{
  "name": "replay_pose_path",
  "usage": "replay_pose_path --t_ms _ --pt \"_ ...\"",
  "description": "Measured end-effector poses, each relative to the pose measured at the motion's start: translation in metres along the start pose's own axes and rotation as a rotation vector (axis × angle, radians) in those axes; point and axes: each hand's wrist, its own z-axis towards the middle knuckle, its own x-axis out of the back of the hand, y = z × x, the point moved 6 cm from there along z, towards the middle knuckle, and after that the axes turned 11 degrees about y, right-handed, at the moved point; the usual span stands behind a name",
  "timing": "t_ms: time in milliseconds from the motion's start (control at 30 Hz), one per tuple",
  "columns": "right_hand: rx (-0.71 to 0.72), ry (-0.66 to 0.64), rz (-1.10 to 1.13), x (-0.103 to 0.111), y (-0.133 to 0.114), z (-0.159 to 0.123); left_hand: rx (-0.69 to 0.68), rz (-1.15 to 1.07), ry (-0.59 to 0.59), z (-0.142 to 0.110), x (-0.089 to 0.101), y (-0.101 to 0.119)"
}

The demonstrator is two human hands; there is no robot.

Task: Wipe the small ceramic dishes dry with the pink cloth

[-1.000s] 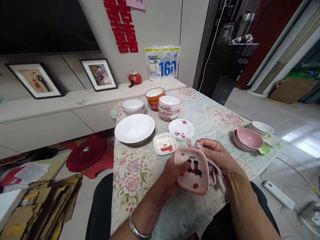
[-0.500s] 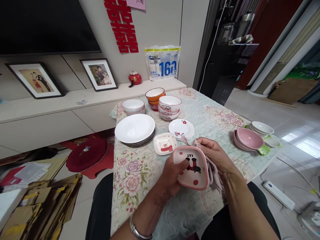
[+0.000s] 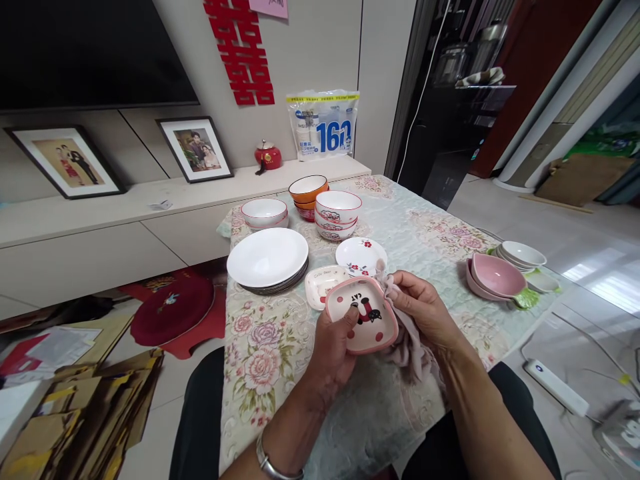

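My left hand [image 3: 335, 340] grips a square pink-rimmed dish [image 3: 367, 333] with a black cat and red dots inside, its thumb over the inner face. In my right hand [image 3: 417, 300] is a greyish-pink cloth [image 3: 413, 343], bunched between thumb and fingers at the dish's right edge. Some of the cloth hangs down below that hand. Just behind the held dish, a similar bear dish [image 3: 319, 280] lies on the table, partly covered by it. A stack of small flowered plates [image 3: 357, 253] sits past my right fingers.
The floral-covered table [image 3: 280, 400] also bears a stack of large white plates [image 3: 267, 257], white bowls [image 3: 337, 207], orange bowls [image 3: 307, 190] and shallower bowls [image 3: 264, 212]. Pink bowls [image 3: 497, 275] stand near the right edge. A red stool [image 3: 173, 303] and flattened cardboard [image 3: 100, 413] are at left.
The cat dish has moved left and slightly up in my left hand, now covering part of the bear dish. The cloth in my right hand has shifted to the dish's upper right edge.
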Motion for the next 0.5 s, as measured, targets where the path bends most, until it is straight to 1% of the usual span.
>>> replay_pose_path --t_ms 100,167,233,333,433,500 --pt "0.012 -0.045 -0.089 0.002 0.002 0.001 -0.048 0.015 0.037 0.001 0.003 0.003" --pt "0.063 -0.068 -0.165 0.004 0.000 0.002 -0.071 0.029 0.067 0.003 0.004 0.005" --pt "0.150 -0.067 -0.289 0.004 -0.003 0.003 -0.091 0.036 0.102 0.003 0.006 0.006" --pt "0.294 -0.049 -0.580 -0.002 -0.007 0.004 -0.121 0.048 0.119 0.003 0.005 0.006" --pt "0.467 0.026 -0.866 -0.007 -0.009 0.003 -0.159 0.065 0.077 0.001 0.001 0.006" --pt "0.576 0.086 -0.974 -0.008 -0.010 0.003 -0.169 0.072 0.026 -0.001 -0.003 0.006"
